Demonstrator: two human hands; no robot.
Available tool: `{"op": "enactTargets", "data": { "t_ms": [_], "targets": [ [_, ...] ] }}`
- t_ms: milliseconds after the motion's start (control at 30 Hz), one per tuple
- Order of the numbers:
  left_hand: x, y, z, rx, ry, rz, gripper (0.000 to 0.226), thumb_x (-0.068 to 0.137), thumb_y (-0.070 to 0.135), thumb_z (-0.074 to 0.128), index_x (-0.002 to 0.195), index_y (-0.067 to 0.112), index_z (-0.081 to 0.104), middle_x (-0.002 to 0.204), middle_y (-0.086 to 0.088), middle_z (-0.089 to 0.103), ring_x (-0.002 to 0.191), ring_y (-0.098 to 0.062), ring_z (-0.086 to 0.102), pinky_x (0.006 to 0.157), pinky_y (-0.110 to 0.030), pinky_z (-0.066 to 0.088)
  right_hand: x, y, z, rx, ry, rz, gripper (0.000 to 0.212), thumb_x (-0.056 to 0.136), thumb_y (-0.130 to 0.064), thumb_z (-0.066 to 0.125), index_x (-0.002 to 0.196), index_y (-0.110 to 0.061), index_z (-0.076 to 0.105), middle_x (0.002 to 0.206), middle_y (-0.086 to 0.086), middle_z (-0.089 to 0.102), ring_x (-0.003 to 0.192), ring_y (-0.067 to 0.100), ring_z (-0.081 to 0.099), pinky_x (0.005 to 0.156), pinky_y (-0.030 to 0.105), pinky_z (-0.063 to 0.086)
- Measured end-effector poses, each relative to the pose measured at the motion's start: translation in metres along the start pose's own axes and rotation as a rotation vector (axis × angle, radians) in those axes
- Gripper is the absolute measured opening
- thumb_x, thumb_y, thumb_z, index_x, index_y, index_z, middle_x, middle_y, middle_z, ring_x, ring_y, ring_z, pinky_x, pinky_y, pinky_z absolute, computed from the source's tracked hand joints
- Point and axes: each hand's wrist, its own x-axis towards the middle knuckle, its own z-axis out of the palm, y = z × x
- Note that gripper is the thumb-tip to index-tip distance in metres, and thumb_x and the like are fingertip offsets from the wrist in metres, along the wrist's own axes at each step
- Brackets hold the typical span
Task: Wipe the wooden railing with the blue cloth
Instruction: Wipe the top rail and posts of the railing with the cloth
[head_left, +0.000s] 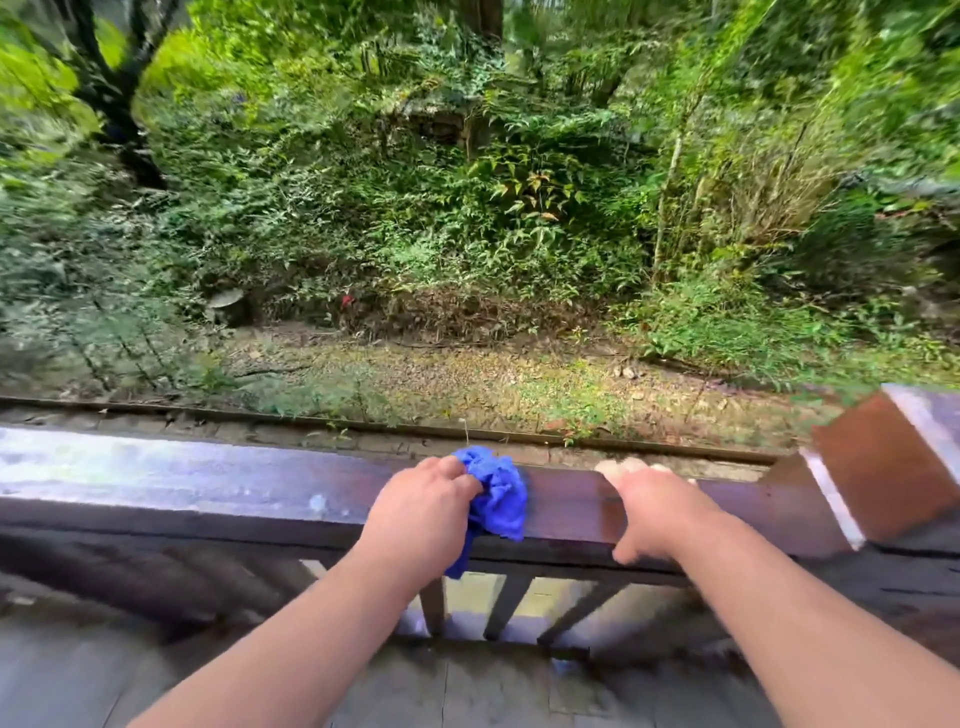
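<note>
A dark brown wooden railing (208, 483) runs across the lower half of the head view, its top glossy and reflecting light. My left hand (421, 514) presses a crumpled blue cloth (498, 499) onto the top of the rail near its middle; a tail of the cloth hangs down the near side. A short way to the right, my right hand (654, 514) grips the rail itself, fingers curled over the far edge and thumb on the near face.
A thick reddish-brown post (883, 462) ends the rail at the right. Vertical balusters (506, 605) stand under the rail, above a grey paved floor (467, 691). Beyond the rail lie a stone ledge, leaf-strewn ground and dense green bushes.
</note>
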Motion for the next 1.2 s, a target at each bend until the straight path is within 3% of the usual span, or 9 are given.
{"op": "enactTargets", "data": {
  "t_ms": [200, 333, 667, 800, 933, 1200],
  "targets": [
    [-0.012, -0.03, -0.005, 0.022, 0.006, -0.006, 0.022, 0.081, 0.013, 0.06, 0.094, 0.024, 0.073, 0.093, 0.001, 0.067, 0.088, -0.028, 0.064, 0.068, -0.041, 0.056, -0.002, -0.006, 0.0, 0.006, 0.003, 0.033, 0.105, 0.067, -0.034, 0.088, 0.157, -0.029, 0.034, 0.149, 0.004, 0.048, 0.143, 0.034, 0.046, 0.115, 0.064, 0.042],
    [-0.015, -0.03, -0.005, 0.032, 0.033, -0.065, 0.019, 0.079, 0.011, 0.063, 0.089, 0.025, 0.073, 0.089, 0.002, 0.067, 0.082, -0.027, 0.066, 0.064, -0.037, 0.055, -0.002, -0.003, 0.002, 0.026, -0.006, 0.047, 0.108, 0.072, -0.033, 0.09, 0.161, -0.029, 0.028, 0.155, 0.003, 0.044, 0.148, 0.034, 0.04, 0.119, 0.07, 0.032],
    [-0.012, -0.014, -0.007, 0.108, -0.009, -0.162, 0.025, 0.086, 0.014, 0.056, 0.102, 0.026, 0.071, 0.101, 0.004, 0.066, 0.092, -0.024, 0.065, 0.072, -0.038, 0.051, 0.016, 0.011, 0.019, 0.021, 0.039, 0.011, 0.112, 0.071, -0.034, 0.09, 0.162, -0.032, 0.024, 0.161, 0.001, 0.04, 0.151, 0.033, 0.036, 0.12, 0.074, 0.027],
    [-0.015, -0.015, -0.011, 0.141, -0.013, -0.119, 0.028, 0.086, 0.017, 0.057, 0.108, 0.031, 0.068, 0.103, 0.006, 0.064, 0.096, -0.02, 0.064, 0.082, -0.038, 0.045, 0.011, 0.008, 0.029, 0.062, 0.086, 0.029, 0.12, 0.076, -0.041, 0.085, 0.167, -0.031, 0.008, 0.175, 0.003, 0.019, 0.164, 0.034, 0.008, 0.125, 0.074, 0.014],
    [-0.02, -0.026, -0.012, 0.14, -0.002, -0.077, 0.023, 0.081, 0.016, 0.061, 0.099, 0.029, 0.069, 0.094, 0.005, 0.064, 0.089, -0.022, 0.065, 0.074, -0.037, 0.042, 0.009, -0.027, 0.033, 0.066, 0.137, -0.03, 0.134, 0.074, -0.061, 0.081, 0.166, -0.034, -0.012, 0.18, 0.005, -0.003, 0.164, 0.038, -0.008, 0.126, 0.073, 0.001],
    [-0.065, -0.133, -0.031, 0.168, 0.027, -0.097, 0.021, 0.07, 0.014, 0.07, 0.085, 0.028, 0.069, 0.083, 0.006, 0.065, 0.076, -0.022, 0.067, 0.066, -0.036, 0.046, 0.024, -0.187, 0.02, 0.051, 0.185, -0.284, 0.128, 0.074, -0.061, 0.081, 0.168, -0.032, 0.0, 0.179, 0.005, 0.008, 0.164, 0.036, 0.0, 0.127, 0.071, 0.005]
  ]
}}
